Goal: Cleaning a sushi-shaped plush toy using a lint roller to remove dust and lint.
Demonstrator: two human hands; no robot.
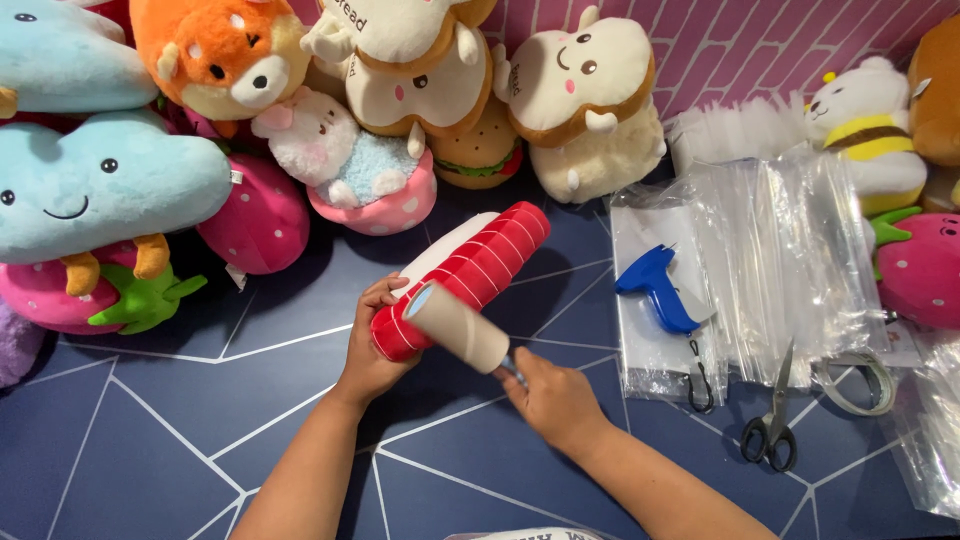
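Bare forearms, no sleeves, 2 hands.

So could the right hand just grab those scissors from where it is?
Probably yes. The scissors lie in the open on the mat, with nothing between them and the right hand. But that hand is holding a lint roller, so it would need freeing first.

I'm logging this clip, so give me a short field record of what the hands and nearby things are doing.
left hand: grips red-and-white striped plush
right hand: holds lint roller by its handle, roller head against the plush
surface: dark blue floor mat with white lines
right side: blue tagging gun, clear plastic bags, scissors, tape roll
background: plush toys piled along a pink brick wall
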